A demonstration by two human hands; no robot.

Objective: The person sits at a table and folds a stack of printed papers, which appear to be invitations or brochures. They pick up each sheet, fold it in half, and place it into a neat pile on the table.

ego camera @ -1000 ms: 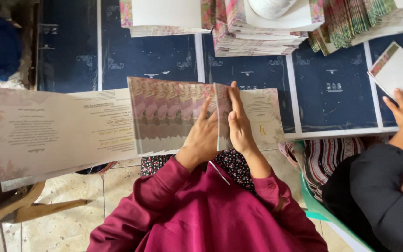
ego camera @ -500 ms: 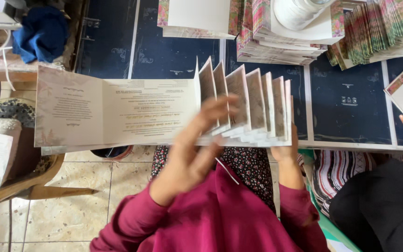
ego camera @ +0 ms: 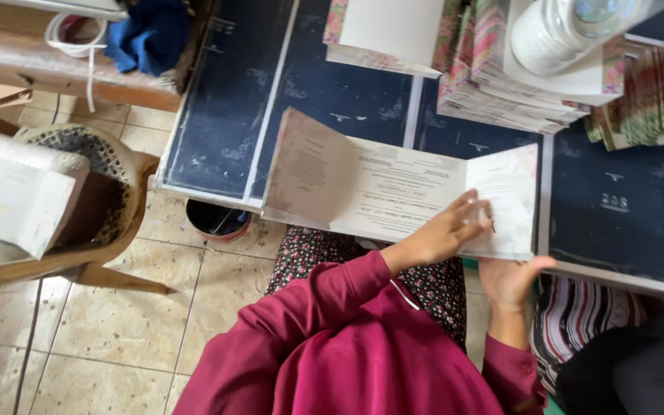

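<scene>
While my left hand (ego camera: 443, 234) presses flat on the long folded card (ego camera: 393, 192), fingers spread, its far panel stands raised. My right hand (ego camera: 510, 278) grips the card's near right edge from below.

A folded card (ego camera: 393, 192) lies across the near edge of the counter (ego camera: 332, 84) at the middle of the frame, its left panel raised off the surface. The left hand (ego camera: 443, 230) rests on top of the card toward its right end; the right hand (ego camera: 510, 278) sits just below that end, at the counter's edge. Stacks of cards (ego camera: 501, 84) stand on the counter at upper right, with a roll of tape (ego camera: 555, 34) on top of them. A fanned row of cards (ego camera: 655, 96) lies at far right. A chair (ego camera: 78, 223) stands on the tiled floor (ego camera: 117, 330) at left, a box (ego camera: 9, 196) on it.
</scene>
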